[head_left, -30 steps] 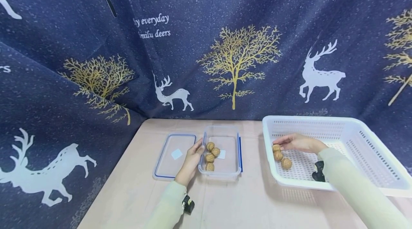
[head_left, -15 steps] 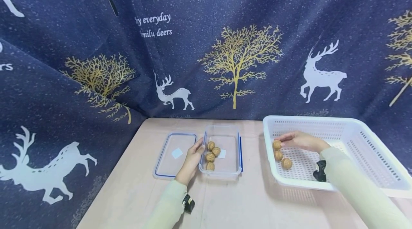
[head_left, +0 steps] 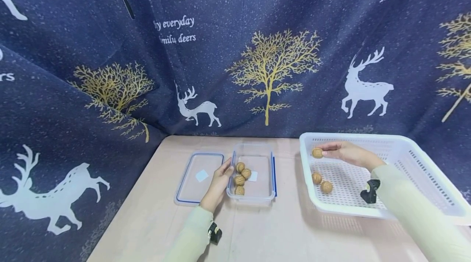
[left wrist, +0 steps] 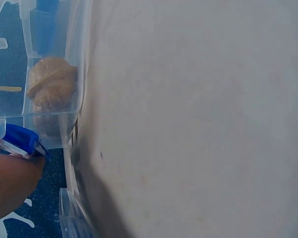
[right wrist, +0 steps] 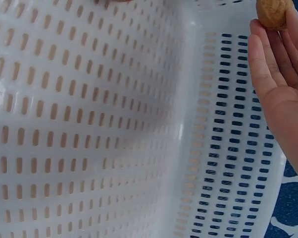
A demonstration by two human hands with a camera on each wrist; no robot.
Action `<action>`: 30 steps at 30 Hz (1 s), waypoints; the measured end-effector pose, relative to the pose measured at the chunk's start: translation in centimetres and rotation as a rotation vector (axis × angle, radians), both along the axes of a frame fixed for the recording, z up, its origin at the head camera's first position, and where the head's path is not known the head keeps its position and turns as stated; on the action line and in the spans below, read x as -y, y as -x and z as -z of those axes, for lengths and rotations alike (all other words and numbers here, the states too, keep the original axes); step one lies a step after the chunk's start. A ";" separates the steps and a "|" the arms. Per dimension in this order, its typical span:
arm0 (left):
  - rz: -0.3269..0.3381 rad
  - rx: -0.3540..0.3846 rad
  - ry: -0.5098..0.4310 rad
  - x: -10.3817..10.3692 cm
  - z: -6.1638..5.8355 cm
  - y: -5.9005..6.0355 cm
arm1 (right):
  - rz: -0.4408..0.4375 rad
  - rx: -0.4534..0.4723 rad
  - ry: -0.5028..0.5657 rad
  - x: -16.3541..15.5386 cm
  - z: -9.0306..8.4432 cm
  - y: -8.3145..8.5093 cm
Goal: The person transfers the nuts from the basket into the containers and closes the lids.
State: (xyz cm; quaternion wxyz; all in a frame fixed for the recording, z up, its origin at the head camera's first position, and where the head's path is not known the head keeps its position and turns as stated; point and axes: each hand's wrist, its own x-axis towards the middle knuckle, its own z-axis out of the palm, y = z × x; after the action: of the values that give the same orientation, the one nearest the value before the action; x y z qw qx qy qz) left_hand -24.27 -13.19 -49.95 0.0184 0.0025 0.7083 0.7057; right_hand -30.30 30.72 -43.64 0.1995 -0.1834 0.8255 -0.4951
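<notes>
1. Brown, ridged, round walnut [head_left: 317, 153]: pinched by the right hand [head_left: 346, 153] above a white, perforated plastic basket [head_left: 342, 209]; two loose walnuts [head_left: 326, 187] lie below that hand.
2. Clear, blue-clipped plastic box [head_left: 254, 199]: touching, right of the left hand [head_left: 219, 182], whose finger closure I cannot tell; four boxed walnuts [head_left: 239, 180] inside.
3. Clear, blue-edged lid [head_left: 194, 184]: left of that hand.

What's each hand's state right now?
Left hand: at the side of the clear container; whether it grips can't be told.
Right hand: closed, holding a walnut between thumb and fingers.
</notes>
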 end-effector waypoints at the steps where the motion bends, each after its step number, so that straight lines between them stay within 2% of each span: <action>1: 0.000 -0.001 0.001 0.0 0.0 0.0 | 0.012 0.007 0.012 0.1 -0.2 0.0; 7: -0.006 -0.001 -0.002 0.2 0.4 0.1 | 0.070 0.022 0.063 0.4 -1.1 -0.5; 21: -0.008 0.015 0.001 0.1 0.2 0.1 | 0.151 -0.013 0.067 2.4 -2.8 -1.2; 30: 0.002 0.016 0.011 0.2 -0.3 -0.1 | 0.205 0.001 0.165 3.9 -4.2 -1.6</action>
State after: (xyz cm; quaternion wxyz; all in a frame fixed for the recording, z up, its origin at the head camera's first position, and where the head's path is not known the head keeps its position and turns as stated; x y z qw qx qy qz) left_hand -24.17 -13.35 -49.67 0.0248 -0.0025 0.7119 0.7019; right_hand -28.71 26.80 -39.41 0.1325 -0.1139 0.7962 -0.5793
